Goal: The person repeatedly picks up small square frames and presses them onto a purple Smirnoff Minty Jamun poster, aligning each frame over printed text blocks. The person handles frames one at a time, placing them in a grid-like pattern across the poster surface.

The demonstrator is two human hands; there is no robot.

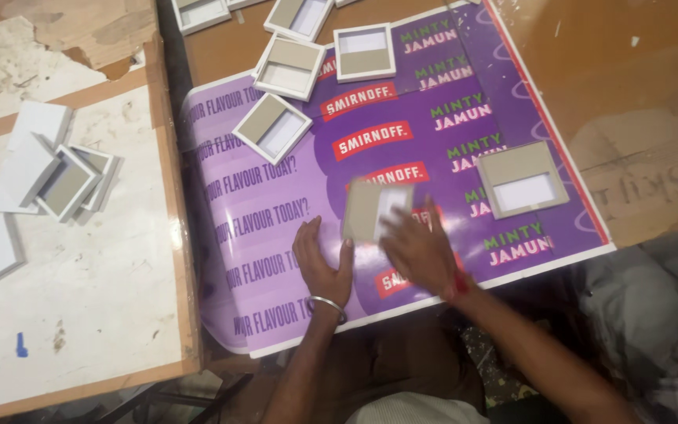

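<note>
From the head view we look straight down and both hands are on the purple printed sheet (276,235) that lies across the brown table (637,86). The left hand (322,263) lies flat on the sheet, fingers spread, a metal bangle (328,305) on its wrist, touching the left edge of a small grey card frame (370,208). The right hand (421,251) is blurred, its fingers over the lower right part of that same frame, pressing it against the sheet; we cannot tell whether it grips the frame or only rests on it. A red thread (460,284) circles the right wrist. Just to the right a second grey frame with a white window (521,180) sits flat on the sheet, apart from the hands. Up top, more white-edged frames (289,67) lie scattered, some on the sheet, some on the bare table. Away on the left, on the pale worn board (80,314), a loose pile of white frames (60,177) rests well apart from the hands.
</note>
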